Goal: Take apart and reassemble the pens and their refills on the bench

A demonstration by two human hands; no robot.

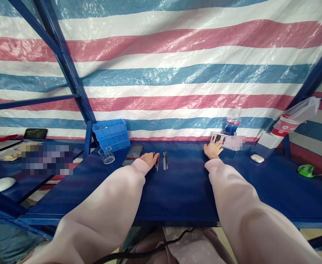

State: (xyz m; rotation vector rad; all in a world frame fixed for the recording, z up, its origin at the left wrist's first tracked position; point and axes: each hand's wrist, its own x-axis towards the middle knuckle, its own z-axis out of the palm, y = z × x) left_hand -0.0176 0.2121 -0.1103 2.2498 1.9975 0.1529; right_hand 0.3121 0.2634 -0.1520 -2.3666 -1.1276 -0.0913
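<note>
Pens (163, 161) on blue table (188, 190); left hand (149, 159) open, empty, just beside them; right hand (212, 149) open, touching printed card (221, 141).

Our left grip (149, 159) rests on the blue counter (188, 190) just beside some slim pens (164, 160); our right grip (212, 149) touches a printed card (221, 141), with a plastic water bottle (233, 121) standing behind it.

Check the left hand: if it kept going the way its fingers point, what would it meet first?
Most likely the red-marked pen on the blue tabletop, just past the left hand's fingers; depth is unclear, so they may already be touching.
</note>
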